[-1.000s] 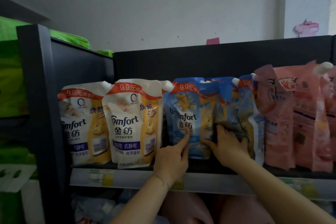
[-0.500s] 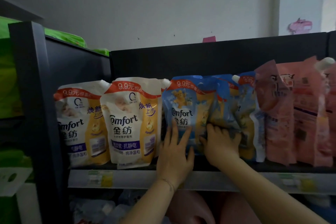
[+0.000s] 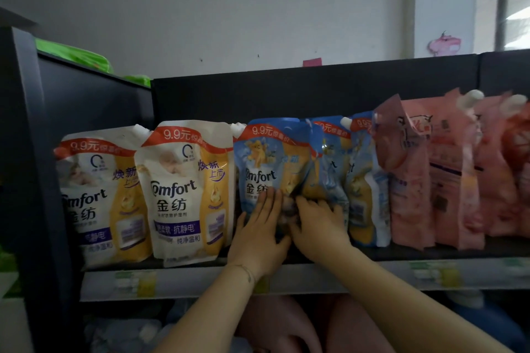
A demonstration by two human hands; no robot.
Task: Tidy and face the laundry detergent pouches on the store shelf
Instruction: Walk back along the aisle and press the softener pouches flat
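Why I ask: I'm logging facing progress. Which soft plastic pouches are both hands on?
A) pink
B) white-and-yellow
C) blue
C: the left hand presses flat on the front blue pouch, and the right hand touches the second blue pouch beside it.

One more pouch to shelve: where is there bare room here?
Bare: the front strip of shelf board before the pink pouches and the rightmost blue pouch, and the air above the row. Crowded: pouches stand edge to edge from the white pouches to the pink; the left hand and right hand lie on the middle blue pouches.
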